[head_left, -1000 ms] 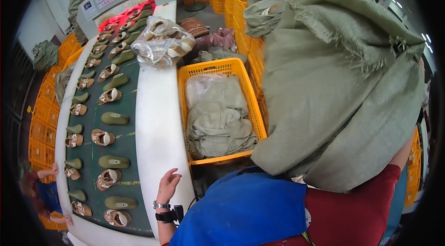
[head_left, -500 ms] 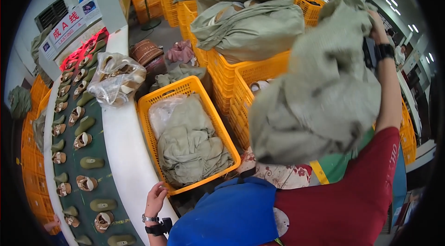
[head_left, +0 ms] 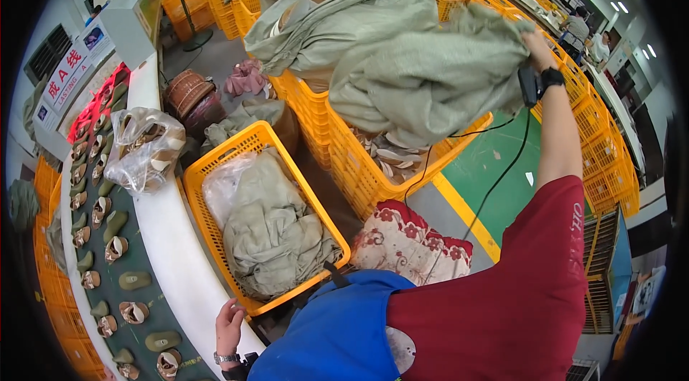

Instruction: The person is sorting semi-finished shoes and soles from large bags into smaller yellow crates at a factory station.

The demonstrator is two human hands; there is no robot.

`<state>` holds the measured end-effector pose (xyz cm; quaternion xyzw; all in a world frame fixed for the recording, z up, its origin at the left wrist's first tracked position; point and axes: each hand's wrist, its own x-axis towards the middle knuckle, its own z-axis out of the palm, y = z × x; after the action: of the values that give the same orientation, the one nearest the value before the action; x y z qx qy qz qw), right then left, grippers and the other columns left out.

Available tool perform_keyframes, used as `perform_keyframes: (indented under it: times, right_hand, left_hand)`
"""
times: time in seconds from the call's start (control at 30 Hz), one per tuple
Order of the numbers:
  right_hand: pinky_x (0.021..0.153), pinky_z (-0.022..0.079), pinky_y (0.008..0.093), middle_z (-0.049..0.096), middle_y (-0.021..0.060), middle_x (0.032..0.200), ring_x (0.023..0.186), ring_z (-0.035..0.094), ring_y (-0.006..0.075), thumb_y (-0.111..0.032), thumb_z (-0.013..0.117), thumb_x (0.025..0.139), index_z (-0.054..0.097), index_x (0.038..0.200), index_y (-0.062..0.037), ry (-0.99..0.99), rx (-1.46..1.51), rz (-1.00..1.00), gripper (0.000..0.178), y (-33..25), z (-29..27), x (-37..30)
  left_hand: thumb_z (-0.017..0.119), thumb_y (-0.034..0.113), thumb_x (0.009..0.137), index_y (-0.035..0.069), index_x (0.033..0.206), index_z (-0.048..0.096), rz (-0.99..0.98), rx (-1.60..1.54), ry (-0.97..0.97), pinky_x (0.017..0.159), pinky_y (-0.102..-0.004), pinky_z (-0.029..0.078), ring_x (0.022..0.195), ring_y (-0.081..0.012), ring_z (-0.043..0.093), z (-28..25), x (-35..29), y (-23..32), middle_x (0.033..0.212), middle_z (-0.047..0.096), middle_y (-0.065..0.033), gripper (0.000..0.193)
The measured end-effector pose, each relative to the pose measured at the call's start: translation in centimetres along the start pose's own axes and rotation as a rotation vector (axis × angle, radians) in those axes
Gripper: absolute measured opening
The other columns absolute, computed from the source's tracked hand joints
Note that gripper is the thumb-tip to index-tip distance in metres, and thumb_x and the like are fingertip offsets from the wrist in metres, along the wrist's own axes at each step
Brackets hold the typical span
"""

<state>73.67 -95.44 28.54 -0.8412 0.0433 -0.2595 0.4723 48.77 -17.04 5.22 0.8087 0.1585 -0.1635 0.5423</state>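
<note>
My right hand (head_left: 538,51) is closed on the gathered end of a large grey-green cloth sack (head_left: 423,83), its arm stretched out far to the right. The sack hangs slack across the top of a yellow plastic crate (head_left: 357,191), hiding part of it. Pale shoe parts (head_left: 393,160) show inside that crate, beneath the sack. My left hand (head_left: 230,328) holds nothing, fingers loosely bent and apart, by the near corner of a second yellow crate (head_left: 331,275). Crumpled grey-green cloth (head_left: 269,227) and clear plastic (head_left: 224,187) lie in this one.
On the left, a green conveyor (head_left: 140,241) carries shoes and green shoe lasts behind a white ledge (head_left: 169,237). A plastic bag of shoes (head_left: 147,151) rests there. Full sacks (head_left: 352,22) stand on crates ahead. A flowered cushion (head_left: 409,241) is close by; a black cable (head_left: 495,191) hangs from my right wrist.
My right hand has swung the sack leftward and away from me, onto the crate of shoe parts. The view has shifted right; my left hand stays by the nearer crate.
</note>
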Motion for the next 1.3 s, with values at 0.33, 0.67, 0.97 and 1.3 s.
perform_keyframes:
  times: [0.33, 0.67, 0.97, 1.3]
  right_hand:
    - [0.069, 0.046, 0.0422, 0.06, 0.025, 0.089, 0.079, 0.061, 0.0335, -0.006, 0.049, 0.069, 0.055, 0.093, 0.0077, 0.236, -0.032, 0.576, 0.029, 18.7, 18.4, -9.5]
    - [0.061, 0.043, 0.0295, 0.053, 0.0025, 0.076, 0.069, 0.05, 0.0167, -0.022, 0.064, 0.078, 0.041, 0.117, 0.001, 0.249, 0.58, 0.295, 0.051, 13.0, 20.5, -2.0]
    - [0.105, 0.024, 0.0388, 0.027, 0.0169, 0.141, 0.128, 0.029, 0.0322, -0.047, 0.072, 0.065, 0.014, 0.139, -0.0027, 0.801, -0.141, 0.619, 0.104, 24.8, 15.2, -14.1]
    - [0.103, 0.023, 0.0438, 0.022, 0.0275, 0.139, 0.126, 0.024, 0.0432, -0.045, 0.061, 0.078, 0.025, 0.137, -0.0073, 0.538, -0.456, -0.232, 0.079, 9.5, 20.9, 0.8]
  left_hand:
    - [0.053, 0.006, 0.084, 0.0, 0.119, 0.048, -0.016, 0.097, -0.092, 0.074, -0.0236, 0.044, 0.084, -0.0133, 0.057, 3.2, 1.8, 2.5, 0.091, 0.063, -0.0083, 0.036]
    - [0.054, 0.003, 0.083, 0.001, 0.118, 0.048, 0.039, 0.106, -0.186, 0.072, -0.0233, 0.045, 0.081, -0.0122, 0.057, 5.1, 2.6, 1.1, 0.091, 0.062, -0.0067, 0.036]
    - [0.056, 0.005, 0.082, 0.0, 0.118, 0.049, -0.088, 0.063, -0.129, 0.075, -0.0252, 0.046, 0.082, -0.0138, 0.058, 5.6, 0.9, -1.6, 0.09, 0.063, -0.0081, 0.037]
    - [0.058, 0.011, 0.082, 0.002, 0.115, 0.052, -0.05, 0.281, -0.033, 0.067, -0.029, 0.049, 0.075, -0.0174, 0.062, 6.2, 0.9, 3.3, 0.082, 0.064, -0.0099, 0.035]
